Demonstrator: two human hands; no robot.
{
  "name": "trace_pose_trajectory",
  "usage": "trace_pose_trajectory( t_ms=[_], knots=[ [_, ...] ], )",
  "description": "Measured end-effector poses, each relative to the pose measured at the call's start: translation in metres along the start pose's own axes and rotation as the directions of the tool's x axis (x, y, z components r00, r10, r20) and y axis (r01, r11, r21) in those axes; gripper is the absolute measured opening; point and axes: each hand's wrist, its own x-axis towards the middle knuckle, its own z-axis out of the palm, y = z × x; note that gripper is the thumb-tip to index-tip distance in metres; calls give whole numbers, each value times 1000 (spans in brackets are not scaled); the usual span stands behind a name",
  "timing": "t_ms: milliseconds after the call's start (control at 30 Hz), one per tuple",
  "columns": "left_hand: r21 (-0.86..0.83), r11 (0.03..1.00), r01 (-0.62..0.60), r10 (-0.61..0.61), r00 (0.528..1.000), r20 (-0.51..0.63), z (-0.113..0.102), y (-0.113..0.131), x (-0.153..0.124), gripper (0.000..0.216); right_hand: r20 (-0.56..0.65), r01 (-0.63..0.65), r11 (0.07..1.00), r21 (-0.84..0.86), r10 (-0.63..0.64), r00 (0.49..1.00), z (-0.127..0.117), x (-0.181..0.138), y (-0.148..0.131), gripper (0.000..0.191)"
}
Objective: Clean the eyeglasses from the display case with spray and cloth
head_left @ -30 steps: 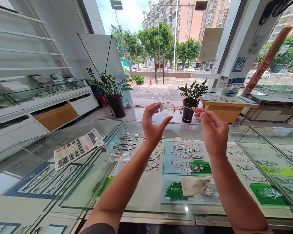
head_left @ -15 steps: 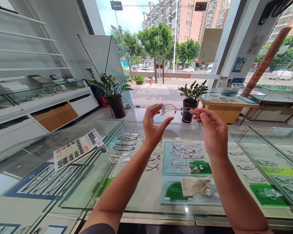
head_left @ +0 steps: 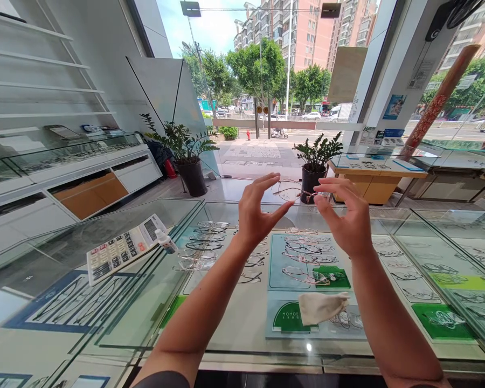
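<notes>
A pair of thin rose-gold glasses (head_left: pixel 288 192) is held up at chest height over the glass counter (head_left: pixel 226 345). My right hand (head_left: pixel 347 223) pinches the frame near its right lens between thumb and fingertips. My left hand (head_left: pixel 258 213) hovers just left of the glasses with its fingers spread and nothing in it; it does not appear to touch the frame. Below the hands, several glasses lie on display trays (head_left: pixel 307 264) inside the counter.
A beige cleaning cloth (head_left: pixel 321 306) lies on the counter near me. At the left sit a calculator (head_left: pixel 121 253) and a small dropper bottle (head_left: pixel 166 241). Two potted plants (head_left: pixel 189 161) (head_left: pixel 316 164) stand on the floor beyond. More glass showcases (head_left: pixel 448 253) run along the right.
My left hand has let go of the glasses and opened its fingers. The right hand turned palm-in and now holds the frame alone, slightly lower.
</notes>
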Motion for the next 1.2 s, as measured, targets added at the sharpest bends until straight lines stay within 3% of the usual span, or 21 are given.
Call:
trace_pose_trajectory(
  t_ms=[100,233,400,567,833,1033,1200],
  knots=[
    [19,998,-64,63,997,41,-2,7,2,59,87,25,998,-60,-20,996,0,0,5,12],
    [42,996,-74,71,995,77,-5,10,4,59,136,-12,1000,-11,13,991,0,0,8,10],
    [26,999,-22,19,993,119,-8,13,5,58,214,-131,983,127,102,972,-3,2,9,11],
    [-141,985,95,-69,981,181,-8,16,4,57,286,-277,932,234,206,936,-1,4,16,14],
    [-326,912,250,-161,947,277,-11,21,5,58,523,-548,736,396,310,794,0,6,19,13],
    [-357,894,270,-155,936,317,-27,33,5,57,604,-569,714,408,256,755,-5,5,17,14],
    [-345,865,365,-249,908,337,-54,47,-19,60,717,-638,666,386,218,662,1,-14,4,19]
  ],
)
